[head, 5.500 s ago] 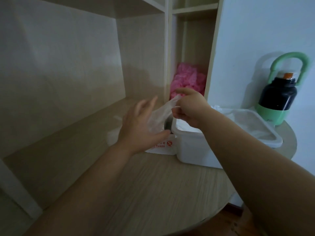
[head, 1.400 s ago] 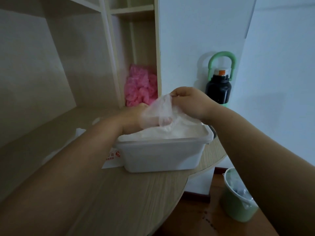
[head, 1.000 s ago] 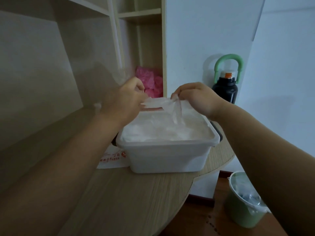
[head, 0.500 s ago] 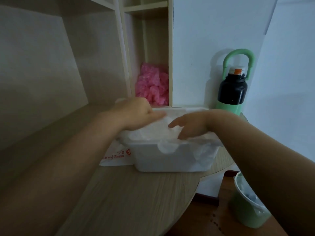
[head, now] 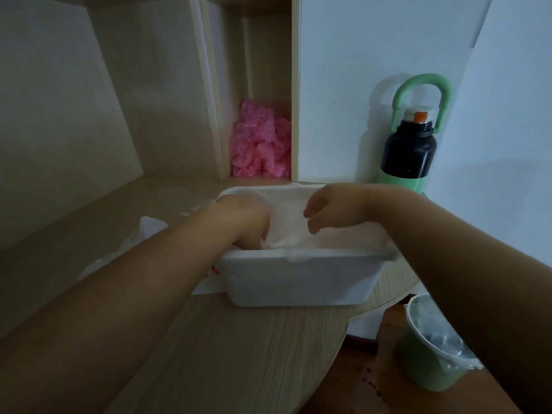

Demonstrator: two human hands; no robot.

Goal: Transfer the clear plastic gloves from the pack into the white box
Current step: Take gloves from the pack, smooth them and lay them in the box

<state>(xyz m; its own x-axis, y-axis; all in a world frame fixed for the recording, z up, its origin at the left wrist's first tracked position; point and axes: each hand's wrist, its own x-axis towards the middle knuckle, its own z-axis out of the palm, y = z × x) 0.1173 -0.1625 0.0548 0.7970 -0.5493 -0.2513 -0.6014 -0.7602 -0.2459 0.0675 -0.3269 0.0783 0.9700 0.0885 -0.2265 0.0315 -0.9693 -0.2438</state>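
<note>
Wooden desk carrying white box, clear plastic gloves heaped inside the box, pack left of it, left hand pressed fingers-down into the gloves, right hand loosely curled just above them, holding nothing

No text is showing clearly enough to read; only a scrap of red print is peeking from the pack beside the white box, illegible.

white box, heaped clear gloves
</note>
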